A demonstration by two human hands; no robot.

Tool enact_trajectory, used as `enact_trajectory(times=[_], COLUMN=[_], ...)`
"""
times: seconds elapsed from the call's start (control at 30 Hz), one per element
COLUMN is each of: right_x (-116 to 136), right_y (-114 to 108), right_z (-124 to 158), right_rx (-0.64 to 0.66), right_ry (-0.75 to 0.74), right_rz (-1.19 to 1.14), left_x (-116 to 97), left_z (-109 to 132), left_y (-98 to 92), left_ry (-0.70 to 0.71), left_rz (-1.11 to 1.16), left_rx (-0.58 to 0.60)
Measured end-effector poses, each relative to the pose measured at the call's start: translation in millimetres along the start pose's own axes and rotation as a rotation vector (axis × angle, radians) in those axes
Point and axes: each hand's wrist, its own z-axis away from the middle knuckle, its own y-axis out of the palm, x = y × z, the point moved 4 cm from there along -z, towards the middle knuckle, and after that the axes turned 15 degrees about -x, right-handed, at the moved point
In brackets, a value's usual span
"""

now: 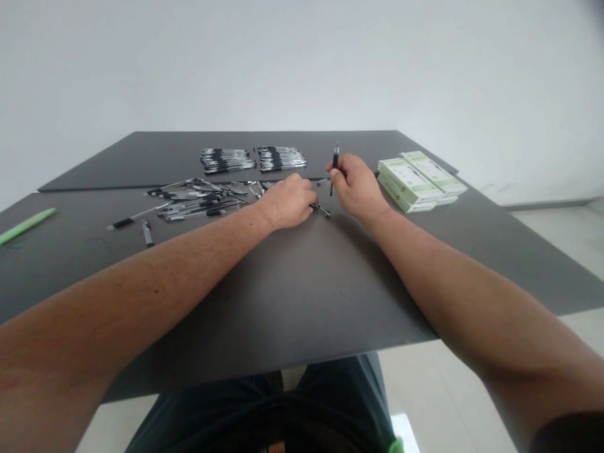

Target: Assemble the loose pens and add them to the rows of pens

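Note:
My right hand point(356, 182) pinches a black-gripped pen point(336, 157), which stands nearly upright with its clear tip end upward. Just left of it, my left hand point(290, 200) is closed low over the table, its fingers curled on a pen point(323, 211) whose end pokes out on the right. The fingertips are partly hidden, so how that pen is gripped is hard to see. Beside the left forearm lies a loose heap of pens point(198, 200) with clear barrels and black grips. A few more pens show just behind the left hand.
Two neat stacks of pens, a left stack point(227, 160) and a right stack point(282, 158), lie farther back. Green-and-white boxes point(415, 181) are piled on the right. A green stick-like object point(27, 225) lies far left. The dark table point(283, 302) has a seam across it.

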Motion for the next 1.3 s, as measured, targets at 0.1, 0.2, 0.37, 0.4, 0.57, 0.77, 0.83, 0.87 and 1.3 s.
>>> enact_trajectory(times=[0.1,0.2,0.37,0.4,0.57,0.77,0.83,0.87,1.3], right_x=[0,-1,-1,-1,0,3,6,7,33], right_y=[1,2,1,2,4,5,5,4,-3], right_z=[-2,-2,-3,-3,-2,-2,-2,-2,2], right_rx=[0.023,0.026,0.016,0.019,0.022,0.045,0.049,0.052,0.099], right_ry=[0.005,0.013,0.005,0.004,-0.006,-0.005,-0.012,-0.017,-0.084], right_rz=[0.007,0.008,0.011,0.013,0.013,-0.005,0.002,0.006,0.002], left_x=[-1,-3,-10,-11,-15,-28,-33,-36,-18], left_z=[1,0,-2,-1,8,28,36,41,100], left_y=[1.8,-3.7,-9.2,-9.1,-10.2,-23.6,-29.3,-32.4,-89.8], left_ry=[0.023,0.041,0.118,0.123,0.140,0.115,0.080,0.065,-0.340], left_rz=[-0.032,-0.075,-0.128,-0.121,-0.073,-0.005,0.034,0.056,0.177], left_rx=[0.015,0.038,0.078,0.083,0.106,0.136,0.163,0.172,0.024])
